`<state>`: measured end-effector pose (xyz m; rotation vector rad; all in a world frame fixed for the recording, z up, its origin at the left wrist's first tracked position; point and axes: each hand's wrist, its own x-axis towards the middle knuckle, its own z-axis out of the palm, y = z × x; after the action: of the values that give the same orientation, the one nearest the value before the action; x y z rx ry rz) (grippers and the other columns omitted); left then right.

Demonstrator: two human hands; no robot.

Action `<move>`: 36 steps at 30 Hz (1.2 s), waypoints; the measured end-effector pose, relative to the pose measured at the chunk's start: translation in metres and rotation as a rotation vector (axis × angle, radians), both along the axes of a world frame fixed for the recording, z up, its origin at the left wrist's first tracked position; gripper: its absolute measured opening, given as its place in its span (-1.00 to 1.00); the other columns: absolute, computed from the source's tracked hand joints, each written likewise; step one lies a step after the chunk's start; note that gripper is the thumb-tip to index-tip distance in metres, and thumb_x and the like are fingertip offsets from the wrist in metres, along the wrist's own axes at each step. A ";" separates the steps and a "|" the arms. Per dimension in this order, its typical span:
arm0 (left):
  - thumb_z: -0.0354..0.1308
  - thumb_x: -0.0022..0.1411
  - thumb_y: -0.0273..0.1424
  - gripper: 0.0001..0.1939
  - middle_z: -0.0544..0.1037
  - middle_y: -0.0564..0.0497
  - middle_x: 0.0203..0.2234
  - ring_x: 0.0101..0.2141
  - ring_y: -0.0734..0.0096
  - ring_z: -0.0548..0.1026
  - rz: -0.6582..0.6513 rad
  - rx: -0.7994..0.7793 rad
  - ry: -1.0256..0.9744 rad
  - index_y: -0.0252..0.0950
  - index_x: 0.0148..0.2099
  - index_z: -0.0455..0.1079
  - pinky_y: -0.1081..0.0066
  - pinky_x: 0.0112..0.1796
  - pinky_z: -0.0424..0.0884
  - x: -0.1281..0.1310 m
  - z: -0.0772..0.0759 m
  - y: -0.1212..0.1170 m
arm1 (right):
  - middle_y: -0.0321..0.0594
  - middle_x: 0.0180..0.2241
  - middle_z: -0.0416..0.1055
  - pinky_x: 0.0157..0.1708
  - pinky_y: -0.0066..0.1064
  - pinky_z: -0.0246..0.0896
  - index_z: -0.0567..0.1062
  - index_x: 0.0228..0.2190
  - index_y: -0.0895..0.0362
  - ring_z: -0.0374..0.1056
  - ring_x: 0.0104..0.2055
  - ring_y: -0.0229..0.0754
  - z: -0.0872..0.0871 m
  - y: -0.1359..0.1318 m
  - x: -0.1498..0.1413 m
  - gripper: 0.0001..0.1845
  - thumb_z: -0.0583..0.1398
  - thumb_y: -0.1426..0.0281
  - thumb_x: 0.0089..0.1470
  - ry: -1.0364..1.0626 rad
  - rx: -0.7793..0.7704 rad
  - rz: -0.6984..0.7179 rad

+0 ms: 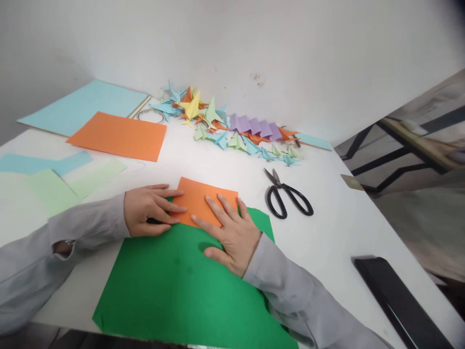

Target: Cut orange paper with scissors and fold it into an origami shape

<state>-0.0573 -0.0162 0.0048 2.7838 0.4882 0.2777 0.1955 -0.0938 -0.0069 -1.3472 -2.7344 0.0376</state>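
A small folded orange paper (198, 198) lies on the upper edge of a large green sheet (181, 291) on the white table (327, 228). My left hand (148, 209) rests on the paper's left edge, fingers stretched out and pressing it down. My right hand (230, 232) lies flat across the paper's lower right part, fingers spread, palm on the green sheet. Neither hand grips anything.
Black scissors (286, 196) lie right of the paper. A heap of folded paper cranes (225, 128) sits by the wall. An orange sheet (118, 135), a blue sheet (85, 106), pale green and blue scraps (54, 184) and a wire ring (150, 115) lie at left. A black object (395, 300) sits near the right edge.
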 end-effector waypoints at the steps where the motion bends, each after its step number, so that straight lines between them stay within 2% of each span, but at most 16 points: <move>1: 0.00 0.15 -0.36 -0.76 0.49 0.03 -0.10 0.12 0.27 0.20 0.005 0.003 -0.027 -0.14 -0.21 0.47 0.13 0.08 0.07 -0.001 -0.001 0.001 | -0.10 0.23 -0.10 0.05 0.20 -0.25 0.03 0.14 -0.18 -0.17 0.23 0.17 0.000 0.000 0.001 -0.38 -0.06 -0.02 0.05 0.003 0.000 0.000; 4: 0.05 0.14 -0.30 -0.79 0.54 -0.04 -0.19 0.03 0.30 0.32 0.049 0.061 -0.117 -0.20 -0.24 0.47 0.18 0.06 0.13 0.003 -0.004 0.003 | -0.19 0.19 0.03 0.06 0.13 -0.17 0.17 0.09 -0.13 -0.05 0.20 0.09 0.000 0.005 0.002 -0.54 -0.06 0.16 0.14 0.025 0.026 -0.018; 6: 0.07 0.13 -0.24 -0.74 0.54 -0.09 -0.21 -0.03 0.28 0.37 0.071 0.146 -0.151 -0.25 -0.20 0.45 0.19 0.03 0.18 0.012 -0.005 0.002 | -0.21 0.13 0.16 0.07 0.12 -0.15 0.29 0.03 -0.06 0.05 0.15 0.06 -0.001 0.010 0.001 -0.59 -0.06 0.24 0.17 0.038 0.070 -0.031; 9: 0.00 0.18 -0.23 -0.68 0.52 -0.16 -0.21 -0.11 0.23 0.40 0.049 0.300 -0.116 -0.33 -0.16 0.42 0.22 -0.11 0.33 0.031 -0.003 -0.005 | -0.21 0.05 0.28 0.07 0.02 -0.05 0.37 -0.02 0.06 0.15 0.09 0.02 -0.002 0.017 -0.001 -0.62 -0.06 0.33 0.18 0.047 0.150 -0.008; 11: -0.06 0.22 -0.28 -0.69 0.52 -0.17 -0.29 -0.23 0.24 0.43 0.034 0.418 -0.047 -0.37 -0.21 0.41 0.24 -0.23 0.38 0.044 -0.003 -0.011 | -0.19 0.02 0.32 0.05 -0.04 0.03 0.39 -0.05 0.13 0.19 0.06 0.02 -0.002 0.020 -0.002 -0.61 -0.06 0.31 0.18 0.059 0.190 0.001; 14: -0.11 0.23 -0.44 -0.74 0.48 -0.15 -0.44 -0.39 0.31 0.42 0.051 0.550 0.041 -0.38 -0.33 0.40 0.31 -0.40 0.37 0.056 -0.003 -0.018 | -0.11 0.00 0.33 0.02 -0.04 0.10 0.40 -0.05 0.20 0.21 0.04 0.09 -0.002 0.021 -0.004 -0.50 0.01 0.14 0.11 0.054 0.233 0.016; 16: -0.12 0.19 -0.53 -0.75 0.45 -0.13 -0.52 -0.47 0.33 0.40 0.061 0.602 0.078 -0.40 -0.40 0.37 0.34 -0.48 0.33 0.062 -0.004 -0.021 | -0.08 -0.01 0.35 -0.02 -0.06 0.14 0.40 -0.06 0.22 0.24 0.01 0.10 -0.003 0.022 -0.005 -0.52 0.04 0.17 0.09 0.027 0.276 0.032; 18: -0.12 0.16 -0.56 -0.75 0.41 -0.12 -0.59 -0.54 0.34 0.37 0.084 0.622 0.090 -0.41 -0.45 0.35 0.36 -0.56 0.29 0.066 -0.004 -0.023 | -0.10 -0.04 0.38 -0.07 -0.11 0.19 0.43 -0.11 0.22 0.28 -0.02 0.05 -0.005 0.024 -0.006 -0.65 0.02 0.35 0.13 0.007 0.336 0.050; 21: -0.16 0.15 -0.58 -0.71 0.38 -0.14 -0.65 -0.64 0.34 0.32 0.149 0.629 0.092 -0.43 -0.47 0.36 0.35 -0.64 0.21 0.075 -0.004 -0.026 | -0.08 -0.09 0.42 -0.10 -0.14 0.20 0.47 -0.17 0.23 0.33 -0.07 -0.01 -0.006 0.026 -0.008 -0.68 -0.01 0.50 0.13 -0.010 0.400 0.082; 24: -0.19 0.13 -0.63 -0.70 0.39 -0.18 -0.64 -0.66 0.33 0.32 0.206 0.652 0.116 -0.47 -0.44 0.38 0.34 -0.66 0.18 0.082 -0.005 -0.031 | -0.04 -0.12 0.44 -0.08 -0.11 0.18 0.48 -0.20 0.27 0.35 -0.12 -0.01 -0.005 0.026 -0.010 -0.66 -0.04 0.51 0.12 -0.040 0.457 0.086; 27: -0.17 0.15 -0.62 -0.72 0.42 -0.15 -0.60 -0.64 0.33 0.34 0.210 0.677 0.143 -0.45 -0.38 0.38 0.37 -0.64 0.18 0.081 -0.005 -0.032 | -0.04 -0.15 0.46 -0.06 -0.08 0.14 0.47 -0.19 0.30 0.36 -0.15 -0.02 -0.003 0.023 -0.009 -0.65 -0.06 0.52 0.12 -0.036 0.517 0.083; 31: -0.15 0.14 -0.60 -0.74 0.39 -0.08 -0.64 -0.65 0.36 0.33 0.228 0.664 0.186 -0.41 -0.40 0.36 0.41 -0.63 0.14 0.070 0.001 -0.024 | -0.10 -0.17 0.47 0.00 -0.09 0.06 0.44 -0.14 0.27 0.36 -0.14 -0.07 0.000 0.025 -0.002 -0.65 -0.05 0.53 0.12 0.001 0.557 0.047; 36: -0.12 0.11 -0.64 -0.78 0.45 -0.07 -0.55 -0.58 0.37 0.38 0.243 0.671 0.221 -0.39 -0.38 0.35 0.40 -0.58 0.17 0.055 0.010 -0.013 | -0.15 -0.16 0.48 0.02 -0.13 0.00 0.44 -0.15 0.21 0.37 -0.14 -0.12 0.001 0.033 0.007 -0.69 -0.01 0.49 0.11 0.028 0.563 0.013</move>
<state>-0.0019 -0.0287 0.0150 3.4268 0.9385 0.2142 0.2026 -0.0609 -0.0055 -1.1455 -2.4482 -0.6523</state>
